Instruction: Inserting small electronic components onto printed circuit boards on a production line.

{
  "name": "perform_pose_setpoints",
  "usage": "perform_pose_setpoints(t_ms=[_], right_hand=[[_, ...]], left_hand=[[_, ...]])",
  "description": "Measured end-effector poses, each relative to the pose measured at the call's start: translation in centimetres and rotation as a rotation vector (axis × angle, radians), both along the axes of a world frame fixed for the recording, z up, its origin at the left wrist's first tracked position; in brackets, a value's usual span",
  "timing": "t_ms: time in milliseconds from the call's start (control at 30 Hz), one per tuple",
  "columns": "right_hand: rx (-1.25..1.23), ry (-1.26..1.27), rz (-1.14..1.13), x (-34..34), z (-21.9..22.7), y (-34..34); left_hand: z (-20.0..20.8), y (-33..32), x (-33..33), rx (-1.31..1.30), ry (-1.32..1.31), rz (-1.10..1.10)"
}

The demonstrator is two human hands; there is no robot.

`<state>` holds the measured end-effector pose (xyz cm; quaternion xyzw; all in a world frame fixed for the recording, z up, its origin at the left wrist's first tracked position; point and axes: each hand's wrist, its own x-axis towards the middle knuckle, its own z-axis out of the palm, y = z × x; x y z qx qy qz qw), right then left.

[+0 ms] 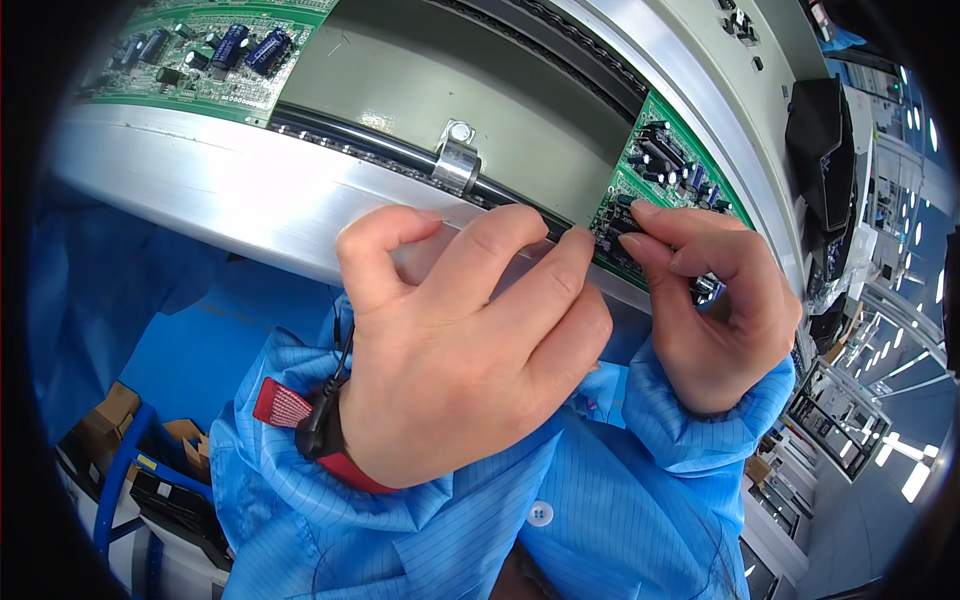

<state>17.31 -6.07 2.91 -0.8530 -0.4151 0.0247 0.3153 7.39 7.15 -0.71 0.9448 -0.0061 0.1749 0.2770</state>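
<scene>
Head view, left hand (470,350) over rail (215,185), right hand (728,290) at circuit board (630,182)

Open cardboard boxes (113,406) crowd the lower left of the frame beside a curved blue tube (112,490) and a black case (180,512). Dark blue cloth (75,285) drapes the left edge. At upper right, a black bin (816,150) sits above crumpled clear plastic (833,287), while white ceiling lights (916,481) glow across a large room along the far right.
</scene>
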Motion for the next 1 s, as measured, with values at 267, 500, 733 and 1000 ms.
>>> perform_pose_setpoints(t_ms=[267, 500, 733, 1000], right_hand=[[0.024, 0.004, -0.058, 0.2, 0.5, -0.1], [-0.008, 0.058, -0.046, 0.1, 0.7, 0.4], [0.097, -0.003, -0.02, 0.4, 0.6, -0.5], [0.287, 0.022, -0.118, -1.5, 1.4, -5.7]], left_hand=[[0.3, 0.1, -0.1, -0.006, 0.017, -0.009], [0.1, 0.0, 0.0, -0.001, 0.022, -0.027], [0.8, 0.1, 0.2, -0.029, 0.053, -0.055], [0.6, 0.3, -0.4, -0.085, -0.14, -0.005]])
